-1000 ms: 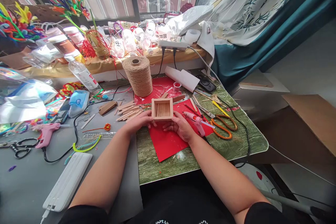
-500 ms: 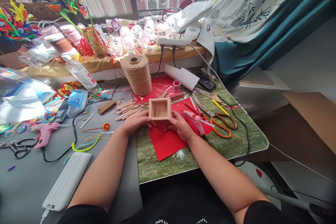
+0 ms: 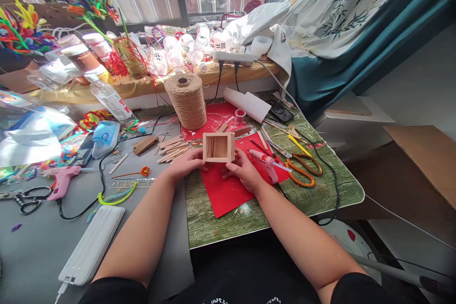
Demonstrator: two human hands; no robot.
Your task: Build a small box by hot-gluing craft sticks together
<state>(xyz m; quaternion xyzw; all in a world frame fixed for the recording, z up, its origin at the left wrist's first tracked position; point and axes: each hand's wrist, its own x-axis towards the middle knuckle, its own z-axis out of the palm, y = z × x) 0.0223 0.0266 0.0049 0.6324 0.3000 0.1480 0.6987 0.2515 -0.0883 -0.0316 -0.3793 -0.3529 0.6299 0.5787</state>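
A small open box of wooden sticks (image 3: pixel 218 147) is held up over a red paper sheet (image 3: pixel 228 190). My left hand (image 3: pixel 187 164) grips its left lower edge and my right hand (image 3: pixel 242 171) grips its right lower edge, fingers curled on it. The box's open side faces me, showing its slatted bottom. Loose wooden sticks (image 3: pixel 173 148) lie just left of the box. A pink-and-white glue gun (image 3: pixel 268 164) lies right beside my right hand.
A big spool of jute twine (image 3: pixel 187 100) stands behind the box. Orange-handled scissors (image 3: pixel 302 169) and a black cable lie at right on the green board (image 3: pixel 320 199). A second pink glue gun (image 3: pixel 62 180), black scissors (image 3: pixel 24 202) and a white power strip (image 3: pixel 90 244) are at left.
The box has turned slightly in my hands, tilting a little more toward me. Both hands stay on it in nearly the same place.
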